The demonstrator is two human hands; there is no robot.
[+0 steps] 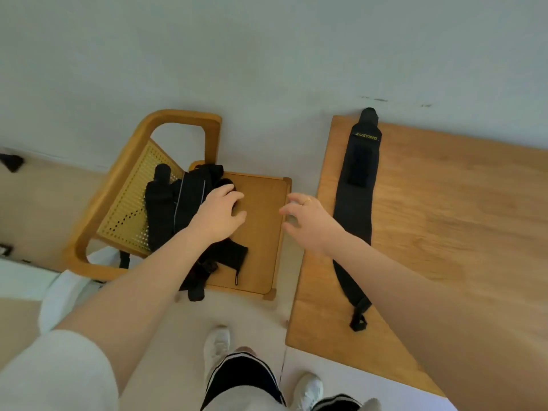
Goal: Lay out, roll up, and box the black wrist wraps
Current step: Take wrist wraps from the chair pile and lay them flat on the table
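One black wrist wrap (358, 185) lies stretched flat along the left edge of the wooden table (444, 226), its thumb loop at the near end. A heap of several black wraps (175, 203) sits on the seat of a wooden chair (261, 221). My left hand (219, 215) rests on that heap, fingers curled over a wrap at its right side. Over the gap between chair and table hovers my right hand (305, 221), a ring on one finger, its fingers loosely bent and holding nothing.
The chair has a cane back (130, 209) and stands against a pale wall. A strap (237, 277) dangles at the seat's near side. My feet in white shoes (216, 348) stand on the light floor below. A white object (59, 295) sits at the left.
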